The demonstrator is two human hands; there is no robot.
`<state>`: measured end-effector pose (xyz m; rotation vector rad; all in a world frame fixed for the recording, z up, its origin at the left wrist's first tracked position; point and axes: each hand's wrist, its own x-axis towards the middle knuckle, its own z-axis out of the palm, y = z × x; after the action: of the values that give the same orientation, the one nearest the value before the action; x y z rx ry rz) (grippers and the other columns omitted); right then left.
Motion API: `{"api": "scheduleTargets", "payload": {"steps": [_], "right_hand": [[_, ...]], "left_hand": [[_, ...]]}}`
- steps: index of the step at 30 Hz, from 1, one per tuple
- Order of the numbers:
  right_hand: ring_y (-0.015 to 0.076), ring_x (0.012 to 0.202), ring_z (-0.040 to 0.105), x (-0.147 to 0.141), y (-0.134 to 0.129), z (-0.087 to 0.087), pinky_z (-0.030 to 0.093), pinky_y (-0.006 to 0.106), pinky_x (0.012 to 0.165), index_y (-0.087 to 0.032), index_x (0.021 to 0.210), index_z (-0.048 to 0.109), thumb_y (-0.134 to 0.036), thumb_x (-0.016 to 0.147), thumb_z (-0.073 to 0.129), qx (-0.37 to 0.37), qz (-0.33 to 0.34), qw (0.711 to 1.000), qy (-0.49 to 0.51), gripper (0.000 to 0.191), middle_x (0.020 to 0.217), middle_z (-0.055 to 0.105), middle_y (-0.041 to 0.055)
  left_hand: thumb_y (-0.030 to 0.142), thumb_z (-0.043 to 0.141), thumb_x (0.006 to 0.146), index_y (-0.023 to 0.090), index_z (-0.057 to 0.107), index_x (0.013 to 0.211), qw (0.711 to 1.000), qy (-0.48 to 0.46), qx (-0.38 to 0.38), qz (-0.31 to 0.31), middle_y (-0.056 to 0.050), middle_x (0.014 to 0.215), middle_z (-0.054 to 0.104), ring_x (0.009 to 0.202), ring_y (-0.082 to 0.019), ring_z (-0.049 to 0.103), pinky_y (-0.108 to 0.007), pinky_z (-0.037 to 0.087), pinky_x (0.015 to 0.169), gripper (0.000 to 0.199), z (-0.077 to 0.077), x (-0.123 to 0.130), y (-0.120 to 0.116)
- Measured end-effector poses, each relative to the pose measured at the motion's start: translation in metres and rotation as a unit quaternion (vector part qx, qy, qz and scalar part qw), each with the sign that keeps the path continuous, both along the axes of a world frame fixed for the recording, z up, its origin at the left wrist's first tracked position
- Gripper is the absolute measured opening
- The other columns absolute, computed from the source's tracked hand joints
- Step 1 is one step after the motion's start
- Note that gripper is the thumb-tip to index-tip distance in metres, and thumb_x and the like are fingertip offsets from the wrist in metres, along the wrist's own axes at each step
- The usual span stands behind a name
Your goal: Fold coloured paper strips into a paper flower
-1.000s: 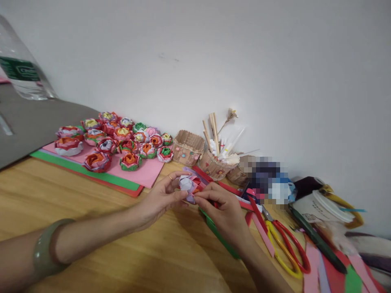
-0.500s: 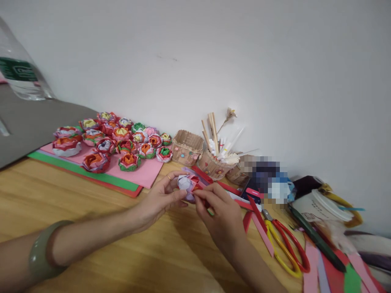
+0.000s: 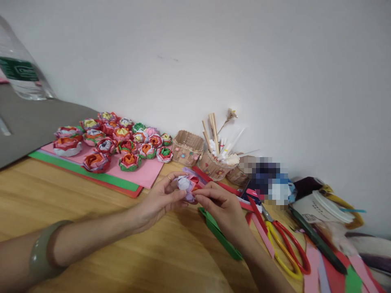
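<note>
A small paper flower (image 3: 185,184) with a pale lilac centre and pink and red outer petals is up over the table. My left hand (image 3: 168,199), with a ring on one finger, grips it from the left, thumb in front. On its right side, my right hand (image 3: 218,203) pinches the edge of the flower between thumb and fingertips. Part of the flower's underside is hidden by the fingers. Just below my right hand lies a long green folded piece (image 3: 220,234), partly covered by the wrist; its material is unclear.
Several finished paper flowers (image 3: 130,161) stand on stacked coloured sheets (image 3: 146,175) at the left. Decorated baskets (image 3: 187,148) line the wall, one holding sticks. Paper strips, scissors (image 3: 285,244), a dark green pen-like tool (image 3: 319,240) and a white tub (image 3: 320,207) lie at the right.
My right hand has turned and shifted slightly right, its fingers still at the flower's edge. More of the green piece below it now shows. My left hand barely moves.
</note>
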<state>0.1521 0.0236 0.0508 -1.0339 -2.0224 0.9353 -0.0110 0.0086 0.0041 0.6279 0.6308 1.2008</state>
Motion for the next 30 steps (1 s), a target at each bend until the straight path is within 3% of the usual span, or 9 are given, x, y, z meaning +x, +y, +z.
{"api": "scheduleTargets", "payload": {"steps": [4, 11, 17, 22, 30], "right_hand": [[0.0132, 0.067, 0.056, -0.0006, 0.0001, -0.0038, 0.043, 0.024, 0.060, -0.018, 0.075, 0.069, -0.019, 0.078, 0.060, -0.014, -0.007, 1.000, 0.014, 0.010, 0.071, 0.060, 0.0012], [0.0110, 0.060, 0.049, -0.0023, -0.0025, -0.0014, 0.036, 0.021, 0.054, -0.017, 0.065, 0.062, -0.009, 0.074, 0.061, 0.041, -0.019, 0.997, -0.061, 0.012, 0.067, 0.055, -0.0006], [0.0119, 0.067, 0.051, -0.0008, -0.0037, -0.0002, 0.039, 0.021, 0.059, -0.017, 0.071, 0.059, -0.010, 0.084, 0.049, 0.087, 0.024, 0.993, -0.078, 0.017, 0.072, 0.053, 0.0015], [0.0127, 0.069, 0.052, -0.0025, -0.0045, -0.0061, 0.040, 0.021, 0.059, -0.018, 0.072, 0.058, -0.010, 0.085, 0.047, 0.137, 0.003, 0.985, -0.100, 0.018, 0.074, 0.053, 0.0021], [0.0114, 0.064, 0.053, -0.0037, -0.0044, -0.0048, 0.042, 0.020, 0.057, -0.017, 0.075, 0.064, -0.008, 0.080, 0.055, 0.106, 0.006, 0.993, -0.042, 0.014, 0.070, 0.056, 0.0006]], "left_hand": [[0.017, 0.069, 0.071, 0.023, 0.056, 0.104, 1.000, 0.006, 0.002, -0.007, 0.000, 0.090, 0.062, 0.078, -0.011, 0.059, -0.022, 0.049, 0.067, 0.037, 0.0001, 0.0004, -0.0013], [0.020, 0.073, 0.066, 0.023, 0.056, 0.103, 0.999, 0.022, 0.023, -0.017, -0.001, 0.092, 0.060, 0.080, -0.013, 0.056, -0.023, 0.048, 0.065, 0.041, -0.0011, 0.0019, -0.0018], [0.020, 0.071, 0.068, 0.024, 0.056, 0.103, 0.999, 0.018, 0.035, -0.017, -0.001, 0.094, 0.060, 0.084, -0.014, 0.056, -0.025, 0.047, 0.069, 0.038, -0.0036, 0.0013, -0.0004], [0.019, 0.071, 0.068, 0.024, 0.057, 0.103, 1.000, 0.012, 0.023, -0.007, 0.000, 0.093, 0.061, 0.084, -0.014, 0.056, -0.024, 0.047, 0.068, 0.038, -0.0013, 0.0007, -0.0010], [0.017, 0.071, 0.068, 0.024, 0.058, 0.103, 1.000, -0.006, 0.001, 0.003, -0.001, 0.094, 0.062, 0.084, -0.013, 0.057, -0.024, 0.047, 0.071, 0.038, -0.0003, 0.0021, -0.0024]]}}
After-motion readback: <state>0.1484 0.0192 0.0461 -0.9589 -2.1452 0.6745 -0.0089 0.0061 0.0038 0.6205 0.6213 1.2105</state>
